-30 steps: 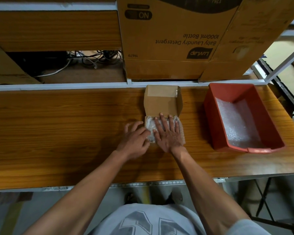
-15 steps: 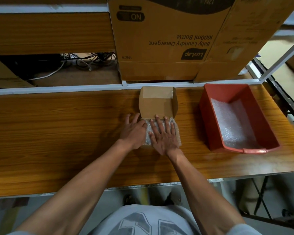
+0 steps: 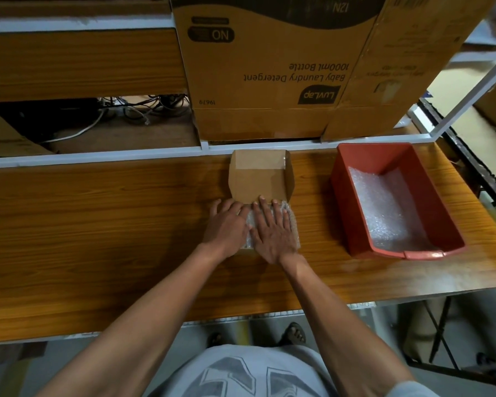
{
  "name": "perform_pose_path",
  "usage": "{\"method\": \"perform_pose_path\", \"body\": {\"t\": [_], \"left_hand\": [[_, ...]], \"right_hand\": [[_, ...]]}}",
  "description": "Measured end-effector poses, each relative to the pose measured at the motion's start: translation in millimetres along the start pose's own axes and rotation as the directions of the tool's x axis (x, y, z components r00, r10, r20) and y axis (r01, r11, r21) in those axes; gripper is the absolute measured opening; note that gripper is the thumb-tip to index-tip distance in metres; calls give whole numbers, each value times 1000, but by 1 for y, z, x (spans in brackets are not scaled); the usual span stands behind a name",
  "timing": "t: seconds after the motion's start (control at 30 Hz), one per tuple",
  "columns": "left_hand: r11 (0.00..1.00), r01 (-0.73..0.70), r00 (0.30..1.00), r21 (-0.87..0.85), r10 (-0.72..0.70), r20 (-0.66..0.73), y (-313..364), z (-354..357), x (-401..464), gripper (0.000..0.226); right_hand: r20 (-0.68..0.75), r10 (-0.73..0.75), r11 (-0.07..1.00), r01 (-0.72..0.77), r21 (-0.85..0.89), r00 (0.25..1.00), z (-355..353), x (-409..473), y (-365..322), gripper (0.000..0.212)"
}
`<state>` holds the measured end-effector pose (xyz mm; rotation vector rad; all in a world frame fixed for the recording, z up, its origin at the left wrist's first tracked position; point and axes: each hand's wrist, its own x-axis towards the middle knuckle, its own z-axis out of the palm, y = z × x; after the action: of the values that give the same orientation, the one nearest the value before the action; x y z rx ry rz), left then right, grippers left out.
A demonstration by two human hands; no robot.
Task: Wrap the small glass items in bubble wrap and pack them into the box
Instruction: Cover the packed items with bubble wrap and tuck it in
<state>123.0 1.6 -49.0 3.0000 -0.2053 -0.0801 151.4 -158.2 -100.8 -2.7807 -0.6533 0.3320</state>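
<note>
bubble wrap (image 3: 293,224) lies under the flat right hand (image 3: 274,230).

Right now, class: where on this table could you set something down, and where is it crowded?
Free: the wide bare tabletop left of the left hand, the strip between the small box and the red bin, and the near edge. Crowded: the middle, where both hands, the right hand included, press flat on the bubble wrap against the box.
</note>
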Motion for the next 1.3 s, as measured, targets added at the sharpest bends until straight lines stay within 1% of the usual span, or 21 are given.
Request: {"method": "perform_pose_path", "body": {"t": [0.03,0.1,0.13,0.2,0.23,0.3,0.4,0.47,0.53,0.73,0.83,0.9,0.97,1.03,1.07,1.1,1.2,1.23,1.3], "left_hand": [[998,-24,999,-61,21,-41,0,6,0,50],[987,-66,997,-150,58,-54,2,16,4,54],[982,-79,996,-170,72,-46,3,21,7,56],[982,-82,997,-169,82,-8,4,31,9,60],[985,-77,996,-155,82,25,4,36,9,62],[991,-66,992,-121,77,95,3,47,9,64],[991,-40,990,-131,57,129,1,55,9,65],[991,-35,990,-126,51,131,1,56,9,65],[993,-32,992,-112,46,118,2,56,8,65],[994,-23,994,-105,34,104,3,58,7,65],[993,-14,994,-113,26,105,3,58,7,66],[992,-15,993,-122,29,112,3,58,7,66],[991,-14,993,-134,29,117,3,58,7,66],[990,-12,993,-138,28,117,2,58,7,65],[990,-12,993,-143,29,118,2,58,7,65],[989,-13,992,-147,31,119,2,58,7,65],[988,-19,993,-155,37,115,3,57,6,65],[987,-17,993,-157,35,115,2,57,6,65],[988,-12,993,-152,30,117,3,57,7,64]], "right_hand": [[-63,-5,996,11,89,998,0,0,2,67],[-189,10,959,44,279,982,-3,-4,5,63],[-240,21,941,61,332,970,-5,-8,7,64],[-321,24,935,93,343,947,-9,-18,10,65],[-349,21,942,98,320,937,-11,-26,10,62],[-379,6,968,90,234,925,-11,-41,13,49],[-309,-43,999,40,-15,950,-4,-66,19,33],[-274,-59,994,31,-107,960,3,-77,22,25],[-277,-53,990,15,-138,959,8,-84,22,26],[-319,-10,988,-39,-149,948,12,-84,12,25],[-297,-17,982,-41,-187,955,5,-78,9,22],[-264,-7,977,-49,-207,964,-1,-80,10,27],[-284,29,971,-94,-218,958,-6,-85,13,38],[-310,124,962,-191,-194,943,-10,-87,16,52],[-291,173,957,-231,-177,941,-11,-87,17,58],[-254,203,953,-251,-172,946,-12,-87,19,65],[-146,219,954,-243,-175,965,-9,-88,21,80],[-120,242,956,-258,-138,963,-7,-87,20,81],[-25,352,936,-351,24,936,-5,-82,15,83]]}}
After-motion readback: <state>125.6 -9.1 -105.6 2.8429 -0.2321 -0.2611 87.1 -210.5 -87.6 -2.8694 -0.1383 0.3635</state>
